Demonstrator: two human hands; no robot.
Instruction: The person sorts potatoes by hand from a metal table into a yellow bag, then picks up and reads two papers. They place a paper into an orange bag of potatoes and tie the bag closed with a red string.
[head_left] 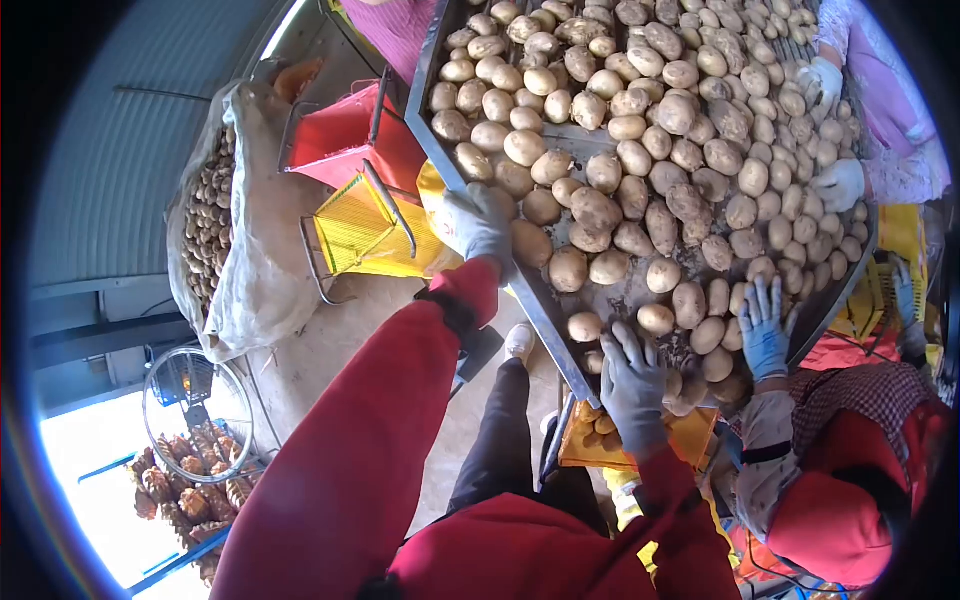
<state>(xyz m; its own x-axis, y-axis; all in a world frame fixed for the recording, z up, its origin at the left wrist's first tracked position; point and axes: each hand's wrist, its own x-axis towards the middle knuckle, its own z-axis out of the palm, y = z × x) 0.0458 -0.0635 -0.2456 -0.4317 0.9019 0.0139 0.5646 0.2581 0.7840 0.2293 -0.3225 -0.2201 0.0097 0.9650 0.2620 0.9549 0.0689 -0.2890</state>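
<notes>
Potatoes (590, 210) cover a metal sorting table (555, 335) with raised edges. My left hand (480, 225), in a grey glove, is at the table's left edge beside several potatoes; its fingers point up and left, and whether they grip anything is unclear. Near the lower corner, my right hand (633, 385), also gloved in grey, lies with fingers spread against the potatoes at the table's edge. Below it hangs an orange-yellow bag (580, 445) with some potatoes inside.
A co-worker's blue-gloved hand (765, 330) touches potatoes right of mine. Another person's white-gloved hands (840, 185) are at the far right. Red (350, 135) and yellow (370, 235) bags on frames, a large white sack (265, 220) and a fan (200, 415) stand left.
</notes>
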